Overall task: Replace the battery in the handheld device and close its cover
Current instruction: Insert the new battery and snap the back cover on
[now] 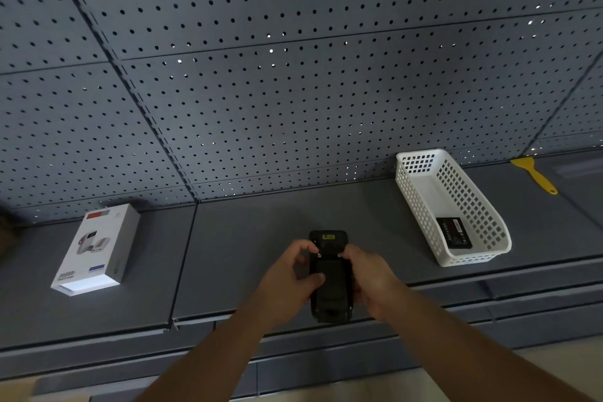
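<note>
While gripped, handheld device (329, 274) between both hands

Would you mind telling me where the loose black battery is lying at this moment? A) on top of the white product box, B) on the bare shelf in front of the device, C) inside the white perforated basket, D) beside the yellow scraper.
C: the black battery lies flat on the floor of the white basket, toward its near end, to the right of the handheld device that both hands grip.
</note>
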Motion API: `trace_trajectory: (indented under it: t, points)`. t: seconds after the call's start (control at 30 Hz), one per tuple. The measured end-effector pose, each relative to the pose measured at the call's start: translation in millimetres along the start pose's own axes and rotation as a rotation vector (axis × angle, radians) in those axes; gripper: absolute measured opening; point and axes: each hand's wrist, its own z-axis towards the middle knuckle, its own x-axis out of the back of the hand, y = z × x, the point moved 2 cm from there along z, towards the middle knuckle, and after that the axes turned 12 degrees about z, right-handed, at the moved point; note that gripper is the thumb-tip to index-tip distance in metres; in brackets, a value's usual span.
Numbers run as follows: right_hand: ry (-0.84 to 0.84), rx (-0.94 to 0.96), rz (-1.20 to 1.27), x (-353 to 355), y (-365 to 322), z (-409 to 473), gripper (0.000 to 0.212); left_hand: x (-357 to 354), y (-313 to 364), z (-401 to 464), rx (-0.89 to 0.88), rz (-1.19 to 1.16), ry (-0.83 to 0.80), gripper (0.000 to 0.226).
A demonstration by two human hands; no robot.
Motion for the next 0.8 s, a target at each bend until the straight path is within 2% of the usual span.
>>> trace_trajectory:
  t: [0.57,0.8]
  points:
    - [0.031,-0.031,0.063,-1.5,6.6,-0.2,0.028,2.4,-1.6,-0.4,0.038,-0.006,0.0,0.032]
    - [0.015,-0.036,0.082,-4.6,5.7,-3.0,0.032,2.1,-4.2,-1.6,0.105,-0.107,0.038,0.037]
